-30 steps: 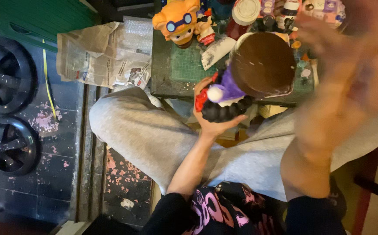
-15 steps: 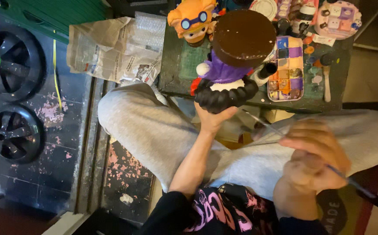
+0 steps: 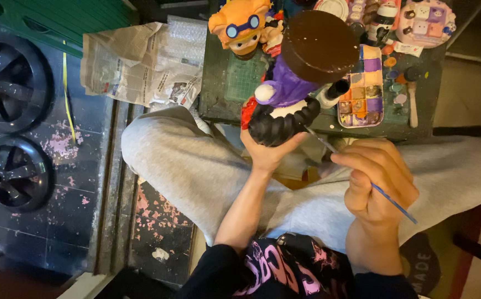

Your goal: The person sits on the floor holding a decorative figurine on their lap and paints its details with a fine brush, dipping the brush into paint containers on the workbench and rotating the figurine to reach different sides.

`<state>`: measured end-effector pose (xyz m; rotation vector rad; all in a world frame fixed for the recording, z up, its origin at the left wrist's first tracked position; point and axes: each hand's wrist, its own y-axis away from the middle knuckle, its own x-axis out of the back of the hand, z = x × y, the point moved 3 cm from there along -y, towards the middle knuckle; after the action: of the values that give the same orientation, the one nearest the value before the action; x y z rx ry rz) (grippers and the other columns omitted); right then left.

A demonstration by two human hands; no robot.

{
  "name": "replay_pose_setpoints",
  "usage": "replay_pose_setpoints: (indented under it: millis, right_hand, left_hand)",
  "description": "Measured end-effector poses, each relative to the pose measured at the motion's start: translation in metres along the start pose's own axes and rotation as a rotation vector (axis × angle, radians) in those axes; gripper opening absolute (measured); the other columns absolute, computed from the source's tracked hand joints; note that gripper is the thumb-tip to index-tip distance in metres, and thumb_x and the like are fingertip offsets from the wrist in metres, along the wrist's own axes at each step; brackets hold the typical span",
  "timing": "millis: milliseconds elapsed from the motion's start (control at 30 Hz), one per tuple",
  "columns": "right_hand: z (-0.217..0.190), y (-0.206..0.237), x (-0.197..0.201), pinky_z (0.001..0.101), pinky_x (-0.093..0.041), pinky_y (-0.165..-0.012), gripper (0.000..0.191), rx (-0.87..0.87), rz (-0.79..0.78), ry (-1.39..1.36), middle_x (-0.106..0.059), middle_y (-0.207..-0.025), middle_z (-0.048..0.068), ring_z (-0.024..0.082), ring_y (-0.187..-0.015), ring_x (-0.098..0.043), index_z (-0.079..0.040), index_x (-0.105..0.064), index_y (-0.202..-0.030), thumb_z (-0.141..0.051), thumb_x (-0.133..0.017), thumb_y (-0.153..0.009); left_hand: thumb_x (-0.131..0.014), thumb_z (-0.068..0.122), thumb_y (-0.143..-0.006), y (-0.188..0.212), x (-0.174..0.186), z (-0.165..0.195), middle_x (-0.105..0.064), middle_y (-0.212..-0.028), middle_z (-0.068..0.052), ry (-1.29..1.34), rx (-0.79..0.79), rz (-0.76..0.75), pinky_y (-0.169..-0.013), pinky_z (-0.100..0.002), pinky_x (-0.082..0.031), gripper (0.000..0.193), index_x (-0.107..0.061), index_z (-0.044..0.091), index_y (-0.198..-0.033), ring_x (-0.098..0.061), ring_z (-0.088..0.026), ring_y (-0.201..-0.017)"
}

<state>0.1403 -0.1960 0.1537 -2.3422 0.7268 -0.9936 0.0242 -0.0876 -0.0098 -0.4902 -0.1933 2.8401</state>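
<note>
My left hand (image 3: 267,152) grips the black base of a painted figurine (image 3: 298,77) with a purple body and a wide brown hat, held upright over my lap. My right hand (image 3: 377,180) holds a thin blue paintbrush (image 3: 362,176), its tip pointing up-left toward the figurine's base. I sit cross-legged in grey trousers (image 3: 185,166).
A low green table (image 3: 235,83) carries a paint palette (image 3: 362,88), an orange figurine with goggles (image 3: 243,25), small paint pots and a second palette (image 3: 425,22). Crumpled newspaper (image 3: 141,66) lies to the left. Two black wheels (image 3: 8,127) stand at the far left.
My right hand has come down from near the hat to my lap and settled with the brush. The figurine stays in my left hand, now a little higher in view.
</note>
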Motion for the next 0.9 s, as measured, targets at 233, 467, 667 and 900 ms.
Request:
replay_pose_setpoints:
  millis: [233, 467, 667, 900]
  right_hand:
    - [0.004, 0.002, 0.001, 0.0337, -0.055, -0.078, 0.032, -0.015, 0.009, -0.018, -0.068, -0.095, 0.014, 0.029, -0.086, -0.069, 0.001, -0.069, -0.104, -0.024, -0.053, -0.117]
    - [0.011, 0.010, 0.002, 0.0325, -0.055, -0.078, 0.036, -0.055, 0.035, -0.043, -0.069, -0.089, 0.013, 0.026, -0.085, -0.070, 0.002, -0.069, -0.102, -0.026, -0.053, -0.117]
    - [0.056, 0.035, 0.018, 0.0279, -0.050, -0.053, 0.052, -0.133, 0.404, -0.158, -0.066, -0.074, 0.011, 0.022, -0.057, -0.062, 0.002, -0.062, -0.084, -0.031, -0.044, -0.120]
    - [0.081, 0.064, 0.038, 0.0359, -0.037, -0.055, 0.048, -0.186, 0.646, -0.670, -0.047, -0.061, 0.012, 0.025, -0.053, -0.046, 0.000, -0.045, -0.095, -0.039, -0.049, -0.123]
  left_hand:
    - [-0.098, 0.016, -0.066, -0.010, -0.008, 0.024, -0.061, -0.135, -0.010, -0.061, -0.104, 0.049, -0.118, -0.038, -0.048, 0.091, -0.051, -0.002, -0.142, -0.061, -0.020, -0.122]
    - [-0.098, 0.015, -0.063, -0.005, -0.003, 0.008, -0.064, -0.129, -0.009, -0.074, -0.083, 0.051, -0.113, -0.038, -0.051, 0.087, -0.055, -0.003, -0.137, -0.063, -0.020, -0.119]
    - [-0.095, 0.010, -0.071, 0.002, 0.012, -0.026, -0.064, -0.088, -0.005, 0.030, 0.016, -0.117, -0.081, -0.035, -0.053, 0.039, -0.066, 0.001, -0.095, -0.062, -0.018, -0.083]
    - [-0.090, 0.021, -0.070, -0.005, -0.002, -0.049, -0.051, -0.068, 0.000, 1.009, 0.264, -0.282, -0.062, -0.039, -0.041, 0.047, -0.045, 0.015, -0.080, -0.054, -0.020, -0.067]
